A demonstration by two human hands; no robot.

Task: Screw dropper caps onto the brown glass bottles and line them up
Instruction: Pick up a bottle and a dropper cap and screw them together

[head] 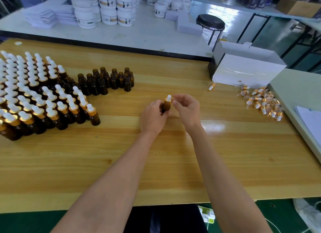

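Note:
My left hand point(153, 115) grips a brown glass bottle point(166, 105) above the middle of the wooden table point(173, 154). A white and gold dropper cap point(168, 98) sits on the bottle's neck. My right hand point(186, 109) is just right of the cap, its fingertips curled at the cap's gold collar. Several uncapped brown bottles point(107, 80) stand in a cluster further back and left. Rows of capped bottles point(34, 97) fill the left side of the table. A loose pile of dropper caps point(264, 102) lies at the right.
A white box point(246, 67) stands at the table's back right, with one stray dropper cap point(211, 86) in front of it. A grey board with paper point(305, 114) borders the right edge. White tubs point(107, 6) and a black stool point(210, 22) are behind.

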